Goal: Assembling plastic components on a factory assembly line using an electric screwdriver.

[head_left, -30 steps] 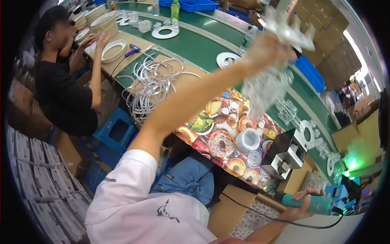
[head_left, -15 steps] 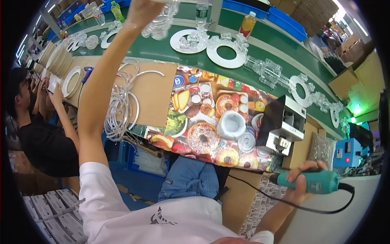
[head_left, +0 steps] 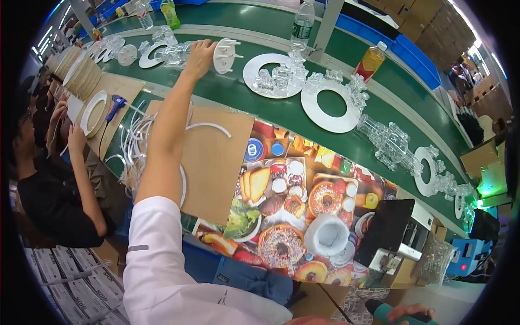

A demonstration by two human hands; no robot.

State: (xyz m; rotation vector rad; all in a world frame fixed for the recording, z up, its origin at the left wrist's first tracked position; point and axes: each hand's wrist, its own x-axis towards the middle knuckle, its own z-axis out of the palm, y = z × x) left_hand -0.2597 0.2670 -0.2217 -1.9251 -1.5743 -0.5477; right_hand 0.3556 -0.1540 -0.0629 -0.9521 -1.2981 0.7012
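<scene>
My left hand reaches out over the green belt, its fingers closed round a clear plastic assembly. A white round disc with several short pegs forms the assembly's right end, and its clear tubular part lies to the left, along the belt. At the lower right edge, my right hand is wrapped round a teal corded electric screwdriver with a black nose; much of both is cut off. On the food-print mat between my arms stands a white round holder with a hollow.
White rings and clear parts line the belt, with drink bottles behind. A black-and-silver machine stands on the mat's right. Clear tubing lies beside cardboard. A co-worker sits at left.
My left hand has come down with the clear assembly from above the belt onto it. The right hand and screwdriver sit lower in view. My view has shifted.
</scene>
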